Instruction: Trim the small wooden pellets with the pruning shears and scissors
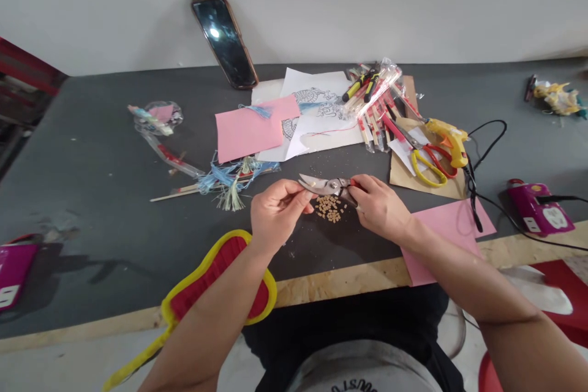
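Observation:
My right hand (379,205) is wrapped around the handles of a pair of pruning shears (327,186), whose blades point left and stand slightly apart. Close to the blades, my left hand (281,213) is closed in a pinch. Whatever lies between its fingertips is too small to make out. Just beneath the shears, a little pile of short tan cut pieces (329,209) is scattered on the grey tabletop (114,220). Partly behind my left forearm lies a red fan-shaped piece with a fuzzy yellow border (215,260).
Blue and cream tassels (234,180) lie left of the papers (321,135). Yellow-handled scissors (428,165), a yellow glue gun (450,138) and packaged sticks (376,113) sit at right. A phone (225,40) leans on the wall; a cable trails from a purple box (542,208).

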A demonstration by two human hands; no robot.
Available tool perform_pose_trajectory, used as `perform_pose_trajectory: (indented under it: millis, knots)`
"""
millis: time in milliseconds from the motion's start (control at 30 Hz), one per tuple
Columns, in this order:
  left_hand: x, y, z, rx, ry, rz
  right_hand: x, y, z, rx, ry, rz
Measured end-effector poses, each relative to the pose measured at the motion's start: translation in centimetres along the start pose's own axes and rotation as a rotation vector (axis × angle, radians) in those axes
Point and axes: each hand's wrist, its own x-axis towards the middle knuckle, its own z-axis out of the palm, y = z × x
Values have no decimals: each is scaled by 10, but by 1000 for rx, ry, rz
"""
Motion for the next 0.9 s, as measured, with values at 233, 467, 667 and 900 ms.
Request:
perform_pose_trajectory:
  millis: [233,467,667,900]
  knots:
    - [6,-8,-6,-178,-127,-139,3,4,-1,-86,77,45]
    - [8,-14,-10,-246,-221,-196,2,4,-3,-59,48,30]
    - [7,-11,-5,-286,-186,-169,2,2,-5,-37,44,28]
    - [4,-10,-4,-268,-161,-136,1,1,-5,-35,50,17]
